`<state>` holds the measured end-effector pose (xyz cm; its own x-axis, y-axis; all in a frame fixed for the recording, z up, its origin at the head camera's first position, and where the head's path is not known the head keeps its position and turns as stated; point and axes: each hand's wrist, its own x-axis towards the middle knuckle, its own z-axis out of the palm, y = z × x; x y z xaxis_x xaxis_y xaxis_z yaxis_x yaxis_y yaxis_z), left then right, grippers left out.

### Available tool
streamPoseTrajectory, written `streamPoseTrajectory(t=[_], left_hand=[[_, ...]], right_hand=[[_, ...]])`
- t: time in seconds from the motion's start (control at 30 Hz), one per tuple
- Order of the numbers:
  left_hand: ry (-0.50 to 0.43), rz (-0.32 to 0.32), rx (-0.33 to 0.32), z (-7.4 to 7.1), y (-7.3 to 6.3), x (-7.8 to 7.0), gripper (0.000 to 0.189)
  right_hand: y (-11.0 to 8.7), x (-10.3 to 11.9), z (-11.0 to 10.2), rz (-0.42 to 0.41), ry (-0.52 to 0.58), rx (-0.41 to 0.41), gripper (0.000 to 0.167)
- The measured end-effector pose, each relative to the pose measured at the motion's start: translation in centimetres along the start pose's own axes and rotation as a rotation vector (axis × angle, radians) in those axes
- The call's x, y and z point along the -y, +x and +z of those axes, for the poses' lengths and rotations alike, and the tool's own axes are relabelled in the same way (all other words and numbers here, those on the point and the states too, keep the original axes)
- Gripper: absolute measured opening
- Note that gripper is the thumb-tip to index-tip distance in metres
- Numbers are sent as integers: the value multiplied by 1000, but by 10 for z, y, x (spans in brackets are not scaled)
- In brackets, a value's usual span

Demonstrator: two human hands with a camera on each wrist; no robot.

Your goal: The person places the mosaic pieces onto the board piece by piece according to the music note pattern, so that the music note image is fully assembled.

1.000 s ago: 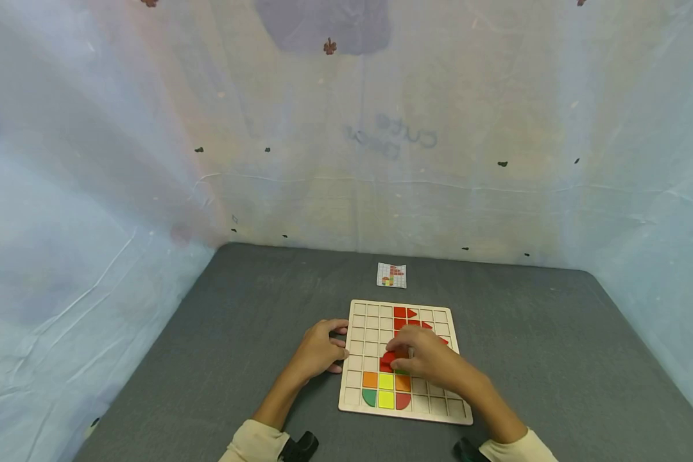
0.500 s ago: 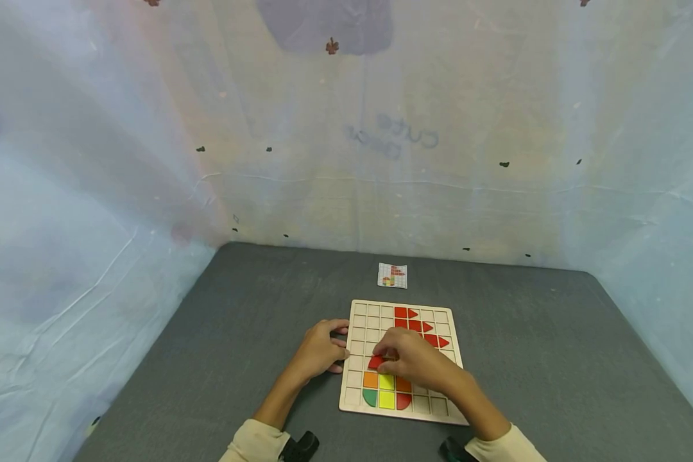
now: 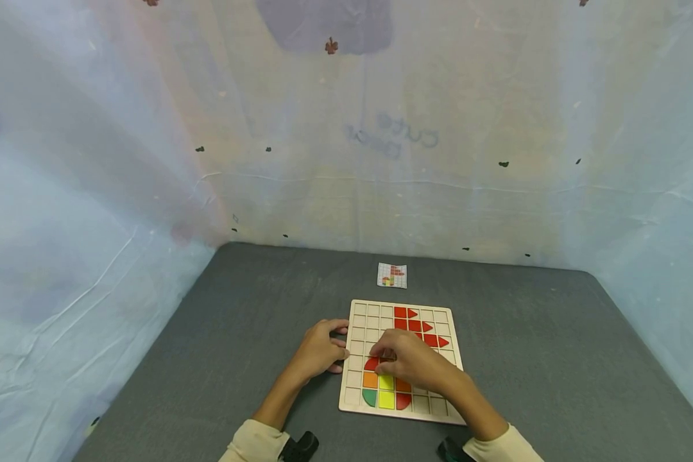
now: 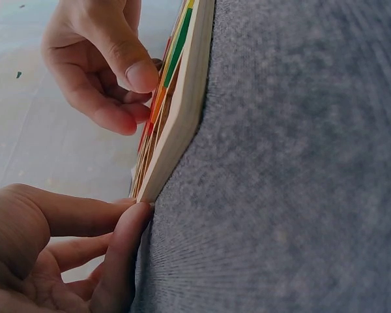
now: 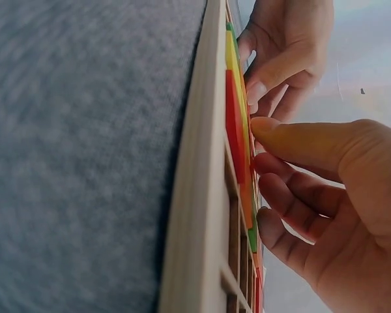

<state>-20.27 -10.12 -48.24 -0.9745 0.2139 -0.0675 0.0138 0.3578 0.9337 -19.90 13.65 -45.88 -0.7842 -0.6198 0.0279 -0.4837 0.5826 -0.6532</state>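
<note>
A wooden grid board [image 3: 358, 333] lies on the grey table, several of its cells filled with coloured flat pieces. My left hand [image 3: 316, 350] touches the board's left edge with thumb and fingertips, steadying it. Over the board's lower middle, my right hand [image 3: 412, 359] has thumb and index finger pinched at a red quarter-circle piece [image 3: 371, 364], which sits in a cell just above an orange square [image 3: 370, 380]. Yellow squares [image 3: 386, 400], a green quarter-circle [image 3: 369, 397] and a red one [image 3: 403, 401] fill the bottom rows. The right hand hides the cells beneath it.
Behind the board lies a small pattern card [image 3: 392, 275] with a coloured grid printed on it. Red squares and arrow-like triangles [image 3: 442, 341] fill upper rows of the board. Pale sheeting [image 3: 346, 205] hangs around the table's back and sides.
My right hand has moved left across the board with the red piece, which now lies in the cell above the orange square. My left hand stays at the edge.
</note>
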Motion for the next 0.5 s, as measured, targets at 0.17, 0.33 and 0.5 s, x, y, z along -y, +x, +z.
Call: streamPoseTrajectory(t=[0.17,0.33,0.5], left_hand=[[2,-1,-2,0,0,0,62],[2,5,3,2,1,1,62],[12,10,-1,2,1,1,62]], right_hand=[[-1,1,-1,3,-3,1,19],[-9,0,-5,21,-23,-34,20],[-22,-12,-16,10,-52,-89,20]])
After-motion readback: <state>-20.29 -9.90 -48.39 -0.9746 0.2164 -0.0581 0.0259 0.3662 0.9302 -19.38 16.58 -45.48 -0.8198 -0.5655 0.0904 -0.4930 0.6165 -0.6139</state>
